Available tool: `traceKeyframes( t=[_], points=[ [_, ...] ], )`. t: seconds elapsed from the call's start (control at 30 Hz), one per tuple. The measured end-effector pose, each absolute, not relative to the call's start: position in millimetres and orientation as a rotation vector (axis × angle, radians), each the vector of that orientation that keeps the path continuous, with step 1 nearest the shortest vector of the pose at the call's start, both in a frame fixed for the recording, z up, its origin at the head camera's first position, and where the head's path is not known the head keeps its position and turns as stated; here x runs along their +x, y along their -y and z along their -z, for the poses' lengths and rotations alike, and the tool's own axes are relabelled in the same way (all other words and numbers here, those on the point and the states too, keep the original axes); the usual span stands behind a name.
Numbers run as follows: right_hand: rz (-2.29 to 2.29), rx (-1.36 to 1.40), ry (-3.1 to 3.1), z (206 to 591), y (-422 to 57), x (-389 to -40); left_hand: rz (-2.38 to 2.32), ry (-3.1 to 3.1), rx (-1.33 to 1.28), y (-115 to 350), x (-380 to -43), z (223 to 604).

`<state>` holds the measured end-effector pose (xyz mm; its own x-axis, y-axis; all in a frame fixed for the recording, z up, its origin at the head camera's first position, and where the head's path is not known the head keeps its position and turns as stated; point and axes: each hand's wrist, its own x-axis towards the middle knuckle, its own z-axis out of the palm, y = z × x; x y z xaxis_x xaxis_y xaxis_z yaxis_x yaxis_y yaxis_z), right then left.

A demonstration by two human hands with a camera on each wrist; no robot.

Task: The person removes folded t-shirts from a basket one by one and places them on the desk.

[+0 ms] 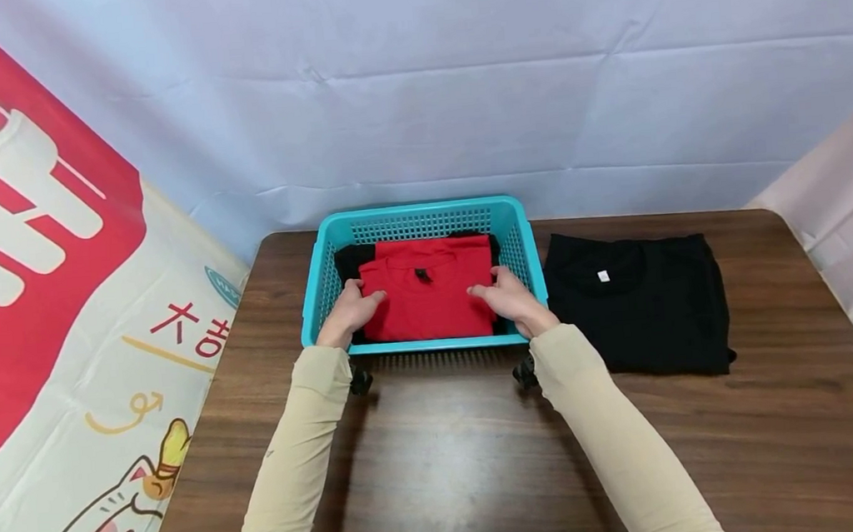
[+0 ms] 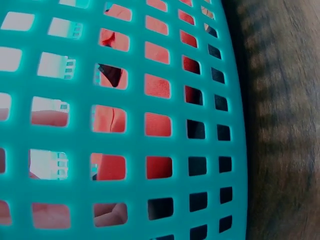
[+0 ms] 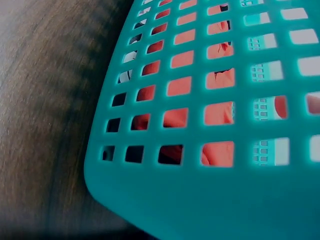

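Observation:
A folded red T-shirt [image 1: 429,303] lies in a turquoise plastic basket [image 1: 433,346], its neckline toward the back. My left hand [image 1: 352,311] reaches over the front rim and pinches the shirt's left side, thumb on top. On the opposite side, my right hand [image 1: 510,297] pinches the right edge the same way. Under the red one, black cloth [image 1: 352,259] shows at the basket's left and right. Both wrist views are filled by the perforated basket wall [image 3: 240,200]; through its holes in the left wrist view appear red fabric [image 2: 158,125] and part of a hand.
Right of the basket, a folded black T-shirt [image 1: 663,306] with a white neck label lies on the brown wooden table [image 1: 442,465]. A pale cloth backdrop [image 1: 460,113] hangs behind the table. A printed red and white banner [image 1: 100,325] borders the left side.

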<state>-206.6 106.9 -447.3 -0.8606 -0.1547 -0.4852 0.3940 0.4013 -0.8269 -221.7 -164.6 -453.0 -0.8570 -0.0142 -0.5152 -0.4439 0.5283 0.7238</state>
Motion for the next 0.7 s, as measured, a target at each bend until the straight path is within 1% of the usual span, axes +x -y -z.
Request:
traceKeyframes(
  t=[0.3, 0.53, 0.7],
  points=[
    [1.532, 0.189, -2.147, 446.9, -107.0, -205.6, -1.401, -2.236, -0.406, 166.7, -223.3, 455.5],
    [1.608, 0.23, -2.102, 447.7, -107.7, -207.5, -1.548, -2.086, -0.417, 164.9, -226.1, 458.7],
    [1.587, 0.227, -2.113, 449.4, -108.7, -207.6, -1.628, -1.984, -0.414, 163.5, -229.2, 458.9]
  ],
)
